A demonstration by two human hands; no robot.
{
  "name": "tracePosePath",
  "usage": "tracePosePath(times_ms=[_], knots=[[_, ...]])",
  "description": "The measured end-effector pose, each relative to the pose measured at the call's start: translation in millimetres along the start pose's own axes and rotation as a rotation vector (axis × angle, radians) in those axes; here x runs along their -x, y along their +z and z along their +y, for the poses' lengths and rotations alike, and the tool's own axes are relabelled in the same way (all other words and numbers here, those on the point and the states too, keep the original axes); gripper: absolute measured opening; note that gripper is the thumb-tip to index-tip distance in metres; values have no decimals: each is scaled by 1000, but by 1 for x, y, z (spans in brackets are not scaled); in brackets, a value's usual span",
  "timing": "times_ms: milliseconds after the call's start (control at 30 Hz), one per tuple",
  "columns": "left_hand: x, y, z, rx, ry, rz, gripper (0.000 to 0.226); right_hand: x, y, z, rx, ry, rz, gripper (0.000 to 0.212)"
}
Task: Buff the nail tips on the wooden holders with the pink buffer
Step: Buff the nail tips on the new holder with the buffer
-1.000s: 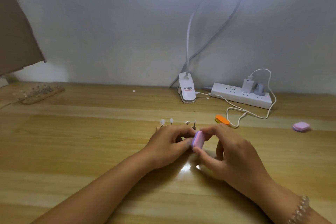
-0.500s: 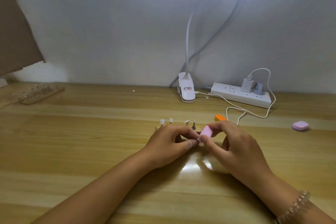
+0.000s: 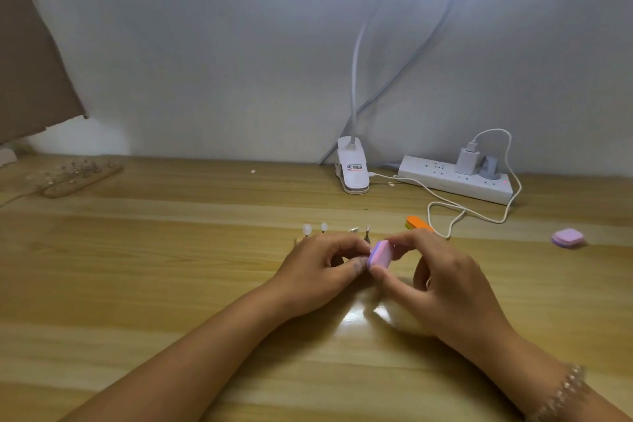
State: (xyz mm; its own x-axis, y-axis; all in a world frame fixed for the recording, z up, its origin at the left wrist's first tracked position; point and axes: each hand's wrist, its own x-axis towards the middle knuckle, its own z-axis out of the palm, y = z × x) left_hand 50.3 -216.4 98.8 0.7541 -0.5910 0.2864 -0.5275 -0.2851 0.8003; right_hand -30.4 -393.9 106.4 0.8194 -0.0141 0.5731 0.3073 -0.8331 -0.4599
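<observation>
My right hand (image 3: 442,288) pinches the small pink buffer (image 3: 379,254) between thumb and forefinger at the middle of the wooden table. My left hand (image 3: 318,267) lies right beside it with curled fingers, its thumb tip touching the buffer's left edge; what it holds is hidden by the fingers. Just behind my left hand, several clear nail tips (image 3: 307,229) stand on thin pins; their holder is mostly covered by that hand. A second wooden holder (image 3: 80,175) with more tips lies at the far left.
An orange buffer (image 3: 418,223) lies behind my right hand. Another pink-purple buffer (image 3: 568,238) sits at the right. A white lamp clamp (image 3: 352,171), a power strip (image 3: 455,179) and a looping white cable (image 3: 445,207) line the back wall.
My right hand has moved the buffer down and left again, from raised near the fingertips to upright against my left thumb. The left hand has stayed where it was.
</observation>
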Motion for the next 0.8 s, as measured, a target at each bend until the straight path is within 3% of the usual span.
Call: tracePosePath(times_ms=[100, 233, 400, 567, 700, 800], knots=[[1, 0, 0, -11, -2, -1, 15, -2, -1, 6, -7, 46, 50, 27], [2, 0, 4, 12, -11, 3, 24, 4, 2, -3, 54, -76, -49, 30], [0, 0, 1, -7, -4, -7, 19, -2, -1, 5, 0, 55, 45, 26], [0, 0, 1, -19, -25, -12, 28, 5, 2, -5, 70, -85, -70, 31], [0, 0, 0, -5, -10, -19, 21, -2, -1, 6, -2, 44, 38, 27], [1, 0, 1, -11, -17, -19, 25, 2, 3, 0, 66, -47, 8, 30]])
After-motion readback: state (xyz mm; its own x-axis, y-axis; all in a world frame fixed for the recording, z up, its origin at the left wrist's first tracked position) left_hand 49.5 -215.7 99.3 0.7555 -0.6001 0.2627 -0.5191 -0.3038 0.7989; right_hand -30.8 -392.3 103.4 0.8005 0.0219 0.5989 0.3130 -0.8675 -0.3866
